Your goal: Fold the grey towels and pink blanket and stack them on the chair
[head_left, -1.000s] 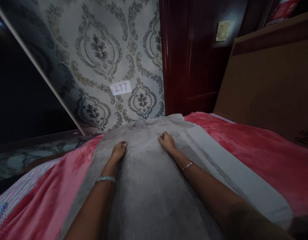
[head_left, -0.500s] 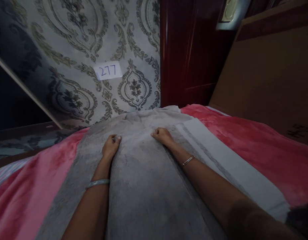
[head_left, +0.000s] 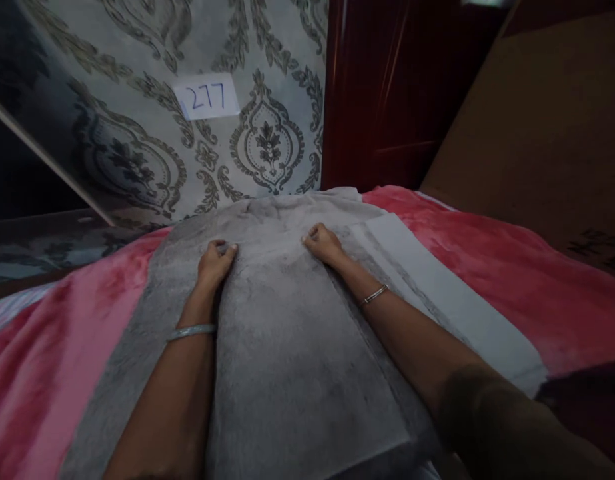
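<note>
A grey plush cloth [head_left: 277, 320] lies over the bedding, with a long folded panel running down its middle toward me. At the panel's far left corner, my left hand [head_left: 216, 263] has its fingers curled and its thumb pressed on the edge. My right hand [head_left: 324, 245] pinches the far right corner of the same panel. A length of cloth lies between the two hands. To the right of the panel, a pale band [head_left: 452, 293] with a grey stripe shows along the cloth.
Red and pink plush bedding [head_left: 507, 280] spreads out on both sides. Behind stands a patterned wall [head_left: 267, 40] with a paper marked 277 [head_left: 207, 97]. A dark red wooden panel [head_left: 377, 100] and a large cardboard box [head_left: 552, 133] stand at the back right.
The view has tilted down, so the wall and hands sit higher or shift in the picture. The folded panel's near end now shows at the bottom. Both hands keep their hold.
</note>
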Tool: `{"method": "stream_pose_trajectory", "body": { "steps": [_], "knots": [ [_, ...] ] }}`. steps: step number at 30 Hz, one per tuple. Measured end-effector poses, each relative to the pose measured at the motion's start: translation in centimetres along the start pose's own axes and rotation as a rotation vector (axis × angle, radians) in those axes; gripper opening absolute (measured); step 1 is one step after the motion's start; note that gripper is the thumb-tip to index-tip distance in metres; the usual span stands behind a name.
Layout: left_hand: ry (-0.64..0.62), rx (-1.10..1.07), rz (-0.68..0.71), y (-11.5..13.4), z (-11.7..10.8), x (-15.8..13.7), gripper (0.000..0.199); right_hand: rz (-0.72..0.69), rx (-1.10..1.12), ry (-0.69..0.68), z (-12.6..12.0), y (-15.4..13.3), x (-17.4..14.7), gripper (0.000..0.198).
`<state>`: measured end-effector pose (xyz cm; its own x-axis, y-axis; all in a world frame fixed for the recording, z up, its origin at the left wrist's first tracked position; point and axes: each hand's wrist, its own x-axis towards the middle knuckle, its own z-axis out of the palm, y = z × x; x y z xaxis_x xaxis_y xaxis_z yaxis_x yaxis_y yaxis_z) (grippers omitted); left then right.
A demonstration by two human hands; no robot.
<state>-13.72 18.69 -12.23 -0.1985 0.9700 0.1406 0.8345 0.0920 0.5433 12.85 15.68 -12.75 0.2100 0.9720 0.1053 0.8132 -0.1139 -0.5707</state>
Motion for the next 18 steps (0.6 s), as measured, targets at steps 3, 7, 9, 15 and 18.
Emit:
{"method": "stream_pose_trajectory", "body": {
  "steps": [3,7,9,15,18],
  "knots": [
    [0.016,0.074,0.031,0.5,0.3,-0.3,0.06,-0.1,-0.008,-0.041,-0.3,0.0,-0.4,0.054],
    [0.034,0.168,0.053,1.0,0.9,-0.9,0.06,-0.102,-0.049,-0.074,-0.6,0.0,-0.7,0.058],
    [0.021,0.146,0.053,0.9,1.0,-1.0,0.06,-0.08,-0.054,-0.066,-0.7,0.0,-0.8,0.057],
    [-0.045,0.003,0.036,0.1,0.3,-0.8,0.056,-0.101,0.011,-0.082,-1.9,0.1,-2.4,0.057],
    [-0.058,-0.082,-0.008,-0.3,-0.3,-1.4,0.059,-0.146,0.049,-0.086,-2.8,0.5,-4.3,0.054]
  ]
}}
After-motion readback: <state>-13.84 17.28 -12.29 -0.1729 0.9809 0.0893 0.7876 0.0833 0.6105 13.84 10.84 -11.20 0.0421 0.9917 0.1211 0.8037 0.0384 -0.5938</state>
